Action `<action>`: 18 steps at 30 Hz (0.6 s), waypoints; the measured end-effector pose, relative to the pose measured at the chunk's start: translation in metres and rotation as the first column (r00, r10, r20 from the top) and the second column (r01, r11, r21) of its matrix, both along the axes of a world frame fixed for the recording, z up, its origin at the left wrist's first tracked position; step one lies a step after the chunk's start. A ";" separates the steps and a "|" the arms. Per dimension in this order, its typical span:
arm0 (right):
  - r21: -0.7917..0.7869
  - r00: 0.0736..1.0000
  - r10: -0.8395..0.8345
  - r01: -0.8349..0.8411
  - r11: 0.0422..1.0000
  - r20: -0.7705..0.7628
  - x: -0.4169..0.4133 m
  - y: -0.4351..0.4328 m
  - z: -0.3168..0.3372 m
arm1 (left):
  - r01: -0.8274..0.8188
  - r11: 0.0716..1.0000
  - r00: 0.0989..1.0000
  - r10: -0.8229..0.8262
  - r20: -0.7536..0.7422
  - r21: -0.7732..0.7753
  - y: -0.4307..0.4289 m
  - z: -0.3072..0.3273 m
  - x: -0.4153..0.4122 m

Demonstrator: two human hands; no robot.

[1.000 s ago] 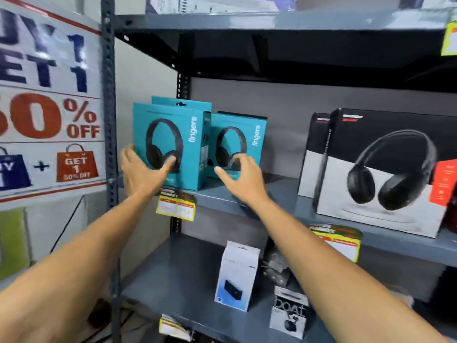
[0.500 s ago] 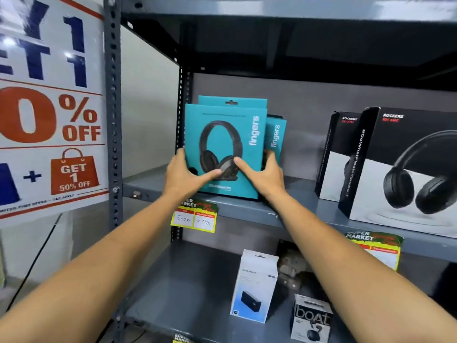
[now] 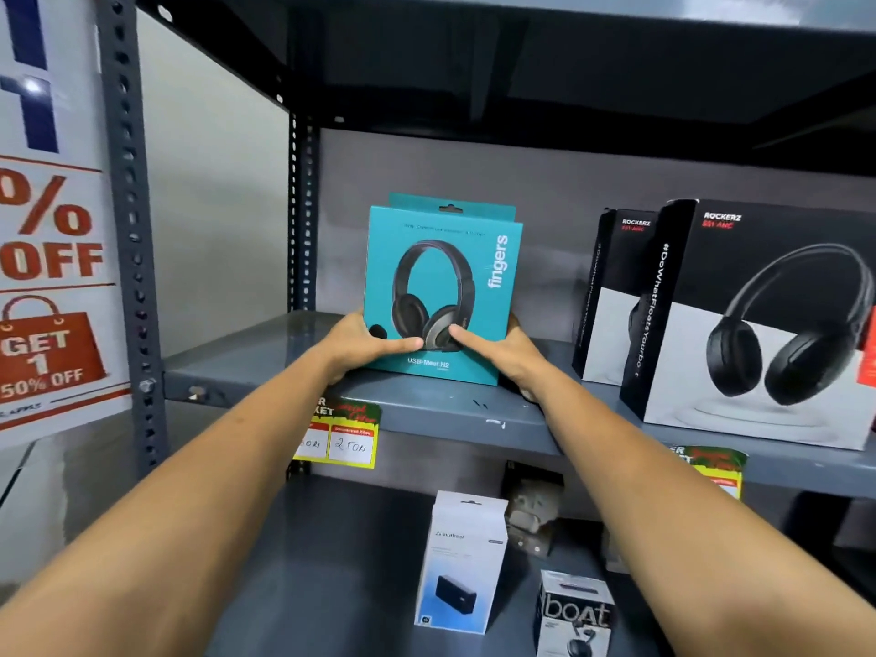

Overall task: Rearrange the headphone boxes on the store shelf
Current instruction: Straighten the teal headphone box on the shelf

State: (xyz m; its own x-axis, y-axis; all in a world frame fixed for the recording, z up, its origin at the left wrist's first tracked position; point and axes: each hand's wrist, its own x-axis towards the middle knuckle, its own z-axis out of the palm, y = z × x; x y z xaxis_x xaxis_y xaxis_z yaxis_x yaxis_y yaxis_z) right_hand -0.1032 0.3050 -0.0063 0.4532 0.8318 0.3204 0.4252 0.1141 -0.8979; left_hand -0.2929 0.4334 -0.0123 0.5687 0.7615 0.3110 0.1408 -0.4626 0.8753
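Observation:
A teal "fingers" headphone box (image 3: 441, 277) stands upright on the grey middle shelf (image 3: 426, 410), facing me. The top edge of a second teal box (image 3: 412, 200) shows just behind it. My left hand (image 3: 360, 346) grips the front box's lower left edge, thumb across its face. My right hand (image 3: 497, 348) grips its lower right edge, thumb also on the face. Both hands squeeze the stack from its two sides. To the right stand two black and white Rockerz headphone boxes, the nearer one (image 3: 768, 324) in front of the farther one (image 3: 611, 296).
Yellow price tags (image 3: 341, 438) hang from the shelf edge. On the lower shelf stand a white speaker box (image 3: 460, 561) and a small boat earbuds box (image 3: 576, 614). A perforated grey upright (image 3: 128, 230) and a red-and-white sale poster (image 3: 47, 277) are at the left.
The teal boxes were spread side by side; both hands slid them together into one front-to-back stack, now squarer and facing me. The view moved closer.

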 end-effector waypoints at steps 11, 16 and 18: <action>0.005 0.998 -0.010 0.010 1.000 0.055 0.004 0.001 -0.004 | 0.022 0.999 0.998 -0.024 0.056 0.026 0.005 -0.003 0.002; 0.018 0.987 -0.078 0.076 0.997 0.141 0.002 -0.004 -0.005 | -0.008 0.999 0.999 0.006 0.039 0.044 -0.003 0.000 0.000; 0.016 0.985 -0.073 0.071 0.997 0.157 0.001 -0.006 -0.004 | -0.012 0.999 0.999 0.010 0.031 0.049 -0.005 0.000 -0.001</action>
